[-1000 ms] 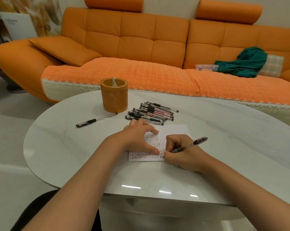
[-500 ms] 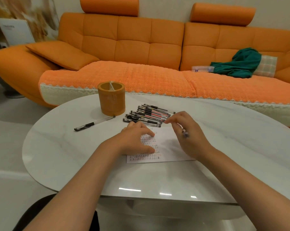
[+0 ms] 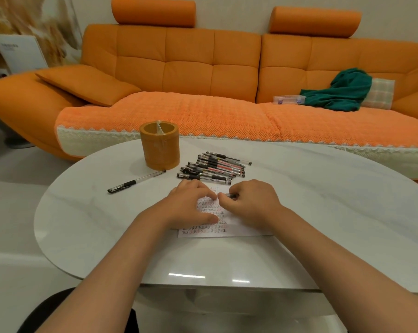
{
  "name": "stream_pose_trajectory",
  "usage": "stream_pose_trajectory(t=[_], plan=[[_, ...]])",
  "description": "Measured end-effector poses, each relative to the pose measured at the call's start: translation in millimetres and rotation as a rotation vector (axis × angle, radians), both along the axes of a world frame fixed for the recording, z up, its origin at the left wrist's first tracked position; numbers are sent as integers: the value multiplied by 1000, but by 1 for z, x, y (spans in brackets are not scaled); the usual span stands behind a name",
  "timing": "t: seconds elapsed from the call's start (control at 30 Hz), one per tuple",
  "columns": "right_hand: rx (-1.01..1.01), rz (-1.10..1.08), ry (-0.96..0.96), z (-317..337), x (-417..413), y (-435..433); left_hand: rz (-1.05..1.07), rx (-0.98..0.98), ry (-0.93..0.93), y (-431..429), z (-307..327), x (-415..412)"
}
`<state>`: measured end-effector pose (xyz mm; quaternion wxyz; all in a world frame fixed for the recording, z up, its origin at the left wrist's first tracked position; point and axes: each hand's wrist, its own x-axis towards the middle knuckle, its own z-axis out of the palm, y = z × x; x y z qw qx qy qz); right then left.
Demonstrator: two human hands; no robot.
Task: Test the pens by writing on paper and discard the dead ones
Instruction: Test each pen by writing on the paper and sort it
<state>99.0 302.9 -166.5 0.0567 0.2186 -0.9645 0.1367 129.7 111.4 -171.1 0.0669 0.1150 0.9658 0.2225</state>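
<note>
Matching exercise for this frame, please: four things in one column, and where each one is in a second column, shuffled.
Things
1. lone pen
2. held pen
3. paper
4. green cloth

Places
A. on the sofa
B. under the left hand
C. on the table, apart from the pen pile
D. pinched in the right hand

Pairs: 1-C, 2-D, 3-B, 4-A

You have soft, even indoor light. Two white glare streaks lie on the counter [image 3: 102,236] at its near edge; beyond the counter, lines bow from wide-angle distortion.
</note>
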Motion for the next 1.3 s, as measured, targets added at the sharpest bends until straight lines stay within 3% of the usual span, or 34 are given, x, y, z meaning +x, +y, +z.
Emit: stream_pose_trajectory(t=[0.4,0.7,0.93,1.2,1.3], plan=[[-73,88,-25,-5,-16,-25,20,23,-16,-31,5,5],[-50,162,125,-15,-40,-58,423,-124,332,-74,6,-2],[-25,204,197,-12,-48,-71,543,-315,203,-97,-3,-4],[-34,237,195,-5,-41,-56,558,-186,189,-96,-3,-8],[-83,227,165,-4,-36,-47,506,-128,288,-85,4,-7]])
